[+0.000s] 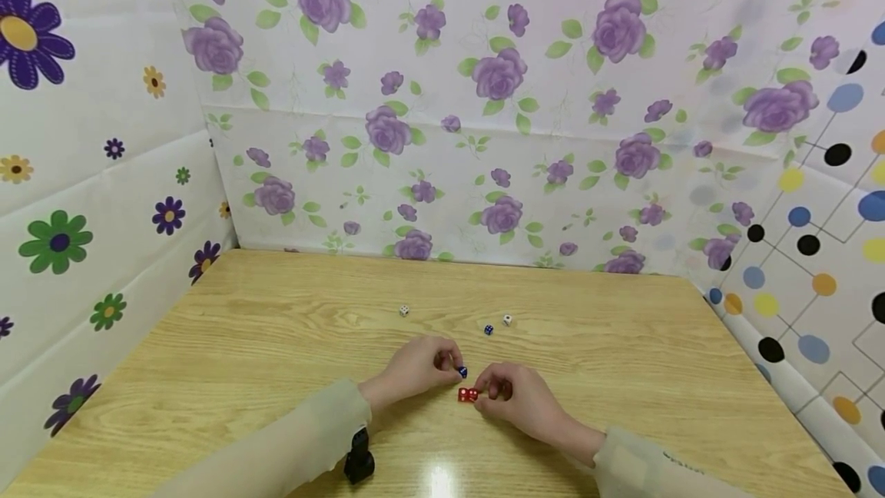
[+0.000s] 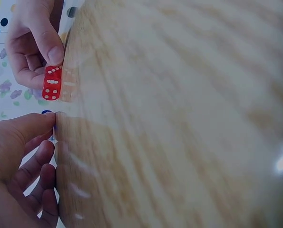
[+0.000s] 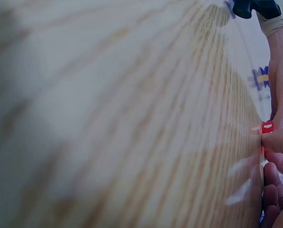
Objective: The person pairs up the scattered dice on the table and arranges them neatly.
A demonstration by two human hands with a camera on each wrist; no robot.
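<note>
My left hand pinches a blue die between thumb and fingertips, close over the table. In the left wrist view only a sliver of that blue die shows past the thumb. Two red dice sit side by side just nearer to me, the left one touching the right one. The thumb and index finger of my right hand pinch the right red die. White pips show on both in the left wrist view. The right wrist view has a red die partly behind the thumb.
Farther back on the wooden table lie a white die, a second blue die and another white die. Flowered cloth hangs behind the table, with patterned cloth at both sides. A black device is strapped at the left wrist.
</note>
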